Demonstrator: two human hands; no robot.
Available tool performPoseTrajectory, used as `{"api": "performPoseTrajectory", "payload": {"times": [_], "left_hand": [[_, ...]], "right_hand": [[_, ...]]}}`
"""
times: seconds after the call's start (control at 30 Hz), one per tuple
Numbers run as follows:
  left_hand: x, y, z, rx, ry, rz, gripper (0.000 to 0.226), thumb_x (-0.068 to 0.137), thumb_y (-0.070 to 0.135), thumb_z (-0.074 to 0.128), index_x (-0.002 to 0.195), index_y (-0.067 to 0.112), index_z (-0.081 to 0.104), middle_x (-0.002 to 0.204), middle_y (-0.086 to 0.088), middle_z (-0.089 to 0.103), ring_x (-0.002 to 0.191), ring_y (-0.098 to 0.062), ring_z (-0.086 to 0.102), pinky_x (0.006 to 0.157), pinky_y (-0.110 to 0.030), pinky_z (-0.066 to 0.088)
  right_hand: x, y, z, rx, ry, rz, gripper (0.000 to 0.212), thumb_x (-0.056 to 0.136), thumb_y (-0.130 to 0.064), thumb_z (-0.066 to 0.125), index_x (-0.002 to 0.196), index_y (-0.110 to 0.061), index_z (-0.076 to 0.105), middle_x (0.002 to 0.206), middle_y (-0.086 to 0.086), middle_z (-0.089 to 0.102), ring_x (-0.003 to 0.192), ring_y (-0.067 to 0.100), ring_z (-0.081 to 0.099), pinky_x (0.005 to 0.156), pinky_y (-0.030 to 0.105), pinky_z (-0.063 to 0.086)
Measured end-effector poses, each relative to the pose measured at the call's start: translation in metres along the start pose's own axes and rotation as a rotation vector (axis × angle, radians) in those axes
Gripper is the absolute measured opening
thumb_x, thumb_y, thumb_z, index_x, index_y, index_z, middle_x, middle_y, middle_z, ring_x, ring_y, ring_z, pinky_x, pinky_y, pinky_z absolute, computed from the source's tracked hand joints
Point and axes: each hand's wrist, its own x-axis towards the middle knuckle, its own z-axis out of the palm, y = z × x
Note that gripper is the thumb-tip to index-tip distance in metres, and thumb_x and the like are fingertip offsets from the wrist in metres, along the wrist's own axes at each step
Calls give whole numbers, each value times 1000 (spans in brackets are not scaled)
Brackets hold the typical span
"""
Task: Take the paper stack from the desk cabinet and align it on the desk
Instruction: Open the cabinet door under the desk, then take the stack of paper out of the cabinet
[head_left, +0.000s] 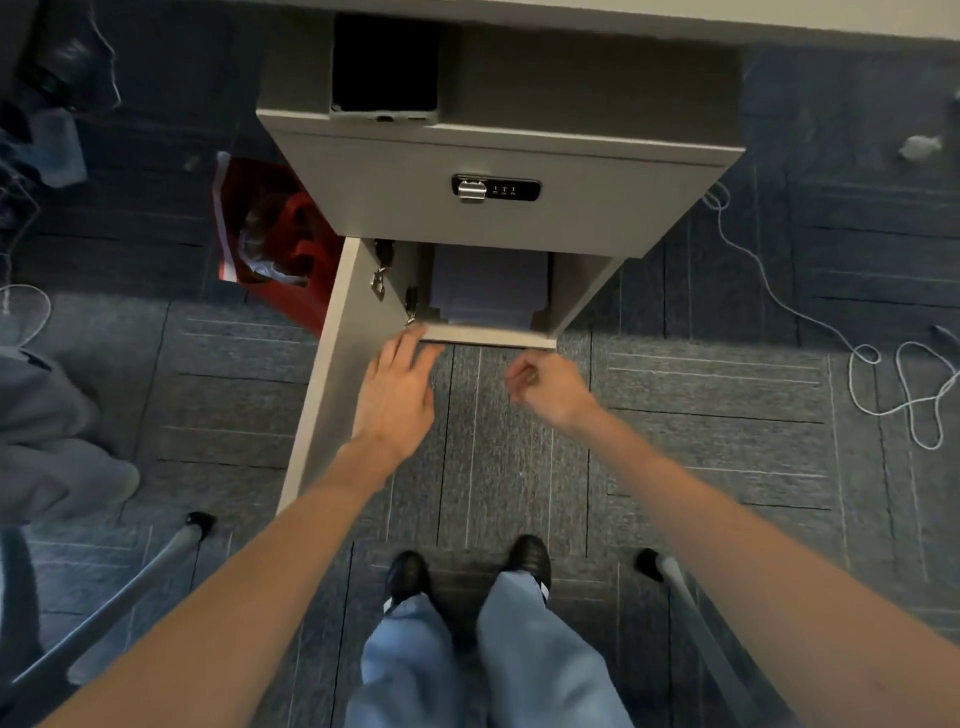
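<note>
A pale paper stack (488, 283) lies flat inside the lower compartment of the grey desk cabinet (498, 218), which stands under the desk edge (727, 21). The cabinet door (332, 374) hangs swung out to the left. My left hand (397, 395) is open with fingers spread, its fingertips at the front lip of the compartment, beside the door hinge. My right hand (548, 387) hovers just in front of that lip with fingers loosely curled and nothing in it. Neither hand touches the paper.
A combination lock (493, 188) sits on the drawer above the compartment. A red bag (280, 244) lies left of the cabinet. White cable (893, 384) loops on the carpet at right. Chair legs (680, 597) flank my feet (467, 571). Another person's legs (47, 436) are at far left.
</note>
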Motion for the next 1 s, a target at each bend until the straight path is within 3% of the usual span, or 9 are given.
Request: {"api": "performPoseTrajectory", "payload": {"times": [0.17, 0.3, 0.4, 0.53, 0.63, 0.7, 0.83, 0.9, 1.0], "left_hand": [[58, -11, 57, -51, 31, 55, 48, 89, 4, 50, 135, 17, 48, 151, -5, 37, 139, -23, 34, 113, -40, 31], [109, -26, 108, -48, 52, 101, 47, 90, 5, 47, 136, 17, 48, 150, -6, 38, 137, -25, 36, 109, -41, 33], [147, -39, 143, -13, 51, 112, 45, 93, 9, 42, 138, 18, 45, 146, -7, 41, 133, -26, 38, 105, -40, 33], [198, -57, 186, 47, 41, 79, 44, 95, 16, 39, 138, 22, 45, 136, -14, 54, 120, -34, 51, 99, -38, 37], [236, -72, 220, -42, 64, 96, 48, 90, 11, 43, 137, 23, 47, 145, -8, 44, 124, -32, 50, 98, -38, 45], [260, -82, 243, -73, 77, 103, 52, 87, 5, 46, 137, 16, 46, 148, -8, 37, 133, -30, 41, 106, -37, 40], [300, -96, 283, -76, 69, -169, 55, 93, 10, 42, 146, 4, 28, 153, -19, 29, 139, -35, 34, 111, -39, 32], [317, -104, 300, -61, 77, -301, 56, 95, 20, 41, 145, -1, 25, 151, -23, 31, 138, -39, 34, 110, -41, 32], [334, -113, 320, -32, 10, -402, 69, 97, 38, 35, 148, -6, 16, 156, -26, 19, 144, -41, 21, 114, -44, 23]], "right_hand": [[62, 38, 20, 11, 157, -35, 26, 87, 6, 44, 85, -15, 58, 92, 11, 65, 88, 27, 65, 76, 38, 56], [123, 71, 29, 5, 238, -46, 23, 86, 4, 43, 86, -13, 57, 89, 10, 62, 80, 25, 60, 65, 30, 50], [173, 93, 31, -26, 300, -61, 24, 84, 4, 43, 89, -14, 59, 94, 14, 66, 89, 30, 64, 78, 39, 55], [240, 118, 31, -102, 352, -68, 23, 87, -2, 44, 101, -5, 62, 106, 20, 66, 97, 38, 61, 79, 41, 51], [294, 137, 31, -222, 385, -93, 24, 87, -5, 47, 108, -1, 58, 115, 24, 61, 103, 40, 59, 78, 35, 46], [327, 148, 31, -277, 426, -121, 30, 89, -6, 49, 118, 0, 52, 127, 23, 52, 116, 38, 53, 84, 33, 43], [378, 169, 30, -380, 545, -90, 52, 95, -24, 48, 141, -5, 32, 150, 19, 31, 138, 35, 30, 111, 38, 29], [395, 174, 30, -393, 531, -54, 57, 95, -28, 46, 143, -4, 28, 152, 21, 25, 139, 37, 27, 113, 38, 26], [413, 179, 34, -369, 506, -21, 56, 94, -32, 48, 140, -4, 34, 149, 22, 28, 136, 39, 31, 111, 41, 32]]}}
